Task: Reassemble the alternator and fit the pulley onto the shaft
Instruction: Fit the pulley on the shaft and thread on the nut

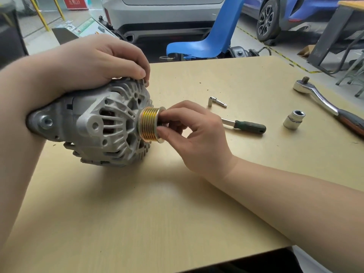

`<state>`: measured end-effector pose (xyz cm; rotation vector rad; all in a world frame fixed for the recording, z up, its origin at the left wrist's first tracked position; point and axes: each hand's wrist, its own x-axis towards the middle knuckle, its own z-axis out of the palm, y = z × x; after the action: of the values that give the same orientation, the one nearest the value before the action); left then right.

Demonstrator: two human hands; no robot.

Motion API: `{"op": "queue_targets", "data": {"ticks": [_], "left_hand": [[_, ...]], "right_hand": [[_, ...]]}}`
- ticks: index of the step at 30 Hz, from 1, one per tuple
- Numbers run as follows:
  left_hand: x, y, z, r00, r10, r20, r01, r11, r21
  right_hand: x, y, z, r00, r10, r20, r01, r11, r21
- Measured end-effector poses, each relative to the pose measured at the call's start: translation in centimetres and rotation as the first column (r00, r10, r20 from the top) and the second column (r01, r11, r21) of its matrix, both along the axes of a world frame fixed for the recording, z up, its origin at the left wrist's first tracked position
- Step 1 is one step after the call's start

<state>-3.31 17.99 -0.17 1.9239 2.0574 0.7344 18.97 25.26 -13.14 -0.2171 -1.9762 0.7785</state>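
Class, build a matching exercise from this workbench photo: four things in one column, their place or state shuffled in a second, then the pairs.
1. pulley
2. large socket
3. big ratchet
4. left hand

A. lies near the table's right edge
B. rests on top of the alternator
C. stands upright alone
D. pinched by the right hand

Pairs: 1-D, 2-C, 3-A, 4-B

Socket point(294, 119) right of alternator point(94, 125)

Single head-worn wide-angle view, looking forward and down from close above the counter point(177, 203), both hands near frame centre, workshop floor and parked cars filling the top edge, no second view to overlap.
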Motion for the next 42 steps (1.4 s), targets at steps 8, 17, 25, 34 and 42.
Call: {"op": "queue_targets", "data": {"ticks": [8, 17, 25, 34, 42], "left_hand": [[-2.3, -2.5, -0.5, 0.968, 0.049, 0.246, -0.079, 0.991, 0.11], [-5.7, -6.9, -3.4, 0.786, 0.023, 0.618, -0.285, 0.9, 0.329], [-7.0, -8.8, -5.6, 0.68, -0.069, 0.73, -0.353, 0.842, 0.409], [-7.2, -8.8, -6.9, 0.62, -0.087, 0.779, -0.409, 0.812, 0.416], [-7.5, -8.9, -7.7, 0.591, -0.111, 0.799, -0.399, 0.82, 0.41]], "right_hand": [[-2.2, -0.3, 3.0, 0.996, 0.012, 0.091, -0.001, 0.992, -0.124], [-6.1, -1.9, 11.1, 0.866, 0.037, 0.498, -0.1, 0.99, 0.1], [-10.4, -5.2, 15.2, 0.731, -0.175, 0.66, -0.195, 0.873, 0.448], [-11.4, -6.2, 16.7, 0.648, -0.294, 0.703, -0.244, 0.795, 0.556], [-11.3, -6.7, 16.2, 0.625, -0.385, 0.679, -0.132, 0.805, 0.578]]}}
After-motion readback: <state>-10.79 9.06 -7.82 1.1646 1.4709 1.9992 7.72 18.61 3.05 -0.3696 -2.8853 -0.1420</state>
